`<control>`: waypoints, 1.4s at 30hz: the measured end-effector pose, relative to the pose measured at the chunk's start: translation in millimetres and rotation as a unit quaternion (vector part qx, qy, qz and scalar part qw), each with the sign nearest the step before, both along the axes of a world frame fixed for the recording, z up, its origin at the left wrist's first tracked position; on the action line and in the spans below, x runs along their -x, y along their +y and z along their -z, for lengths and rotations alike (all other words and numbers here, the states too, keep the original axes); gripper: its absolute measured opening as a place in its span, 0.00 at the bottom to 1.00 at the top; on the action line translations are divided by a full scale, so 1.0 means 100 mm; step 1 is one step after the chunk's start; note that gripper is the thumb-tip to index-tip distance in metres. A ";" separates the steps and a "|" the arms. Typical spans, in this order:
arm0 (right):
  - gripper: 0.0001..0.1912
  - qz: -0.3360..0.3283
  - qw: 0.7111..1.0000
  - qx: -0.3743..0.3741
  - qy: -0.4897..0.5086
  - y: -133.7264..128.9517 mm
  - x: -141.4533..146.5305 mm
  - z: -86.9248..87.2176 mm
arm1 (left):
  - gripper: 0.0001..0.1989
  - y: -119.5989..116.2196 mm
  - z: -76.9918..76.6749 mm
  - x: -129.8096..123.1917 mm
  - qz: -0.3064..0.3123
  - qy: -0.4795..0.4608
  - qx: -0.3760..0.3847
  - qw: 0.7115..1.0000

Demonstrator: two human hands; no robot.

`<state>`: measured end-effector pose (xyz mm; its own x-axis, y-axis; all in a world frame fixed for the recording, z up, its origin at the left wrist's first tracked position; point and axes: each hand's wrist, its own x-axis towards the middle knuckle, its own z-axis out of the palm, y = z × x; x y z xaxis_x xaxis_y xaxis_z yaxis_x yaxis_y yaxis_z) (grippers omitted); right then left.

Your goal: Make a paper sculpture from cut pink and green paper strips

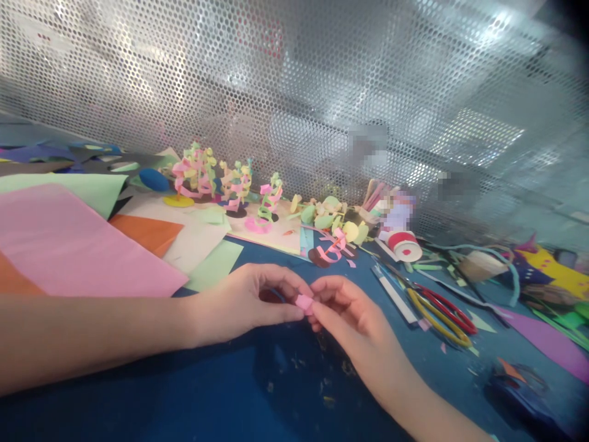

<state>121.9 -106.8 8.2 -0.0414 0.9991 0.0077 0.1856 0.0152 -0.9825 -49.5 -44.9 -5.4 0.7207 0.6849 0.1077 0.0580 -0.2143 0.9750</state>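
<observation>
A small piece of pink paper (304, 303) is pinched between the fingertips of both hands, above the blue table (221, 393). My left hand (257, 298) comes in from the left, thumb and fingers closed on the paper's left side. From the lower right, my right hand (347, 313) grips its other side with thumb and forefinger. The paper looks folded, but the fingers cover part of it. Just beyond the hands stands a small curled pink paper figure (337, 247) on a dark round base.
Pink paper sheets (83, 239) and an orange sheet (150, 233) lie left. Spiral paper decorations (196, 175) stand behind, before a perforated metal screen (294, 92). At right are scissors with red and yellow handles (442, 313), a red-and-white roll (405, 245) and a dark blue tape dispenser (519, 393).
</observation>
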 end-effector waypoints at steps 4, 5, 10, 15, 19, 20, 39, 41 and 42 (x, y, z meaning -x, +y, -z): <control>0.10 -0.008 1.000 -0.006 0.000 0.01 0.00 0.02 | 0.10 0.00 0.01 0.00 0.000 0.000 0.000 1.000; 0.10 -0.008 1.000 -0.010 -0.003 0.01 0.00 0.04 | 0.10 0.00 0.01 0.00 0.002 0.002 0.000 1.000; 0.09 -0.008 1.000 -0.009 -0.010 -0.01 0.00 0.05 | 0.11 0.00 0.01 0.00 0.000 0.012 0.002 1.000; 0.10 -0.010 0.999 -0.004 0.042 0.00 -0.02 0.03 | 0.12 0.00 0.01 -0.01 -0.014 0.000 0.008 1.000; 0.10 -0.006 0.999 0.013 0.040 0.01 -0.04 0.04 | 0.15 0.01 0.03 -0.01 -0.042 0.005 0.012 0.999; 0.10 -0.008 0.999 0.017 0.027 0.02 -0.04 0.05 | 0.16 0.02 0.03 -0.01 -0.047 0.003 0.015 0.999; 0.10 -0.022 0.994 0.005 -0.105 -0.03 -0.02 0.05 | 0.09 0.01 0.02 -0.01 -0.045 0.031 -0.026 0.998; 0.09 -0.031 0.996 0.002 -0.087 -0.03 -0.01 0.05 | 0.09 0.00 0.01 -0.01 -0.040 0.032 -0.027 0.998; 0.09 -0.035 0.996 0.002 -0.083 -0.03 -0.01 0.05 | 0.09 0.00 0.00 -0.01 -0.037 0.033 -0.027 0.998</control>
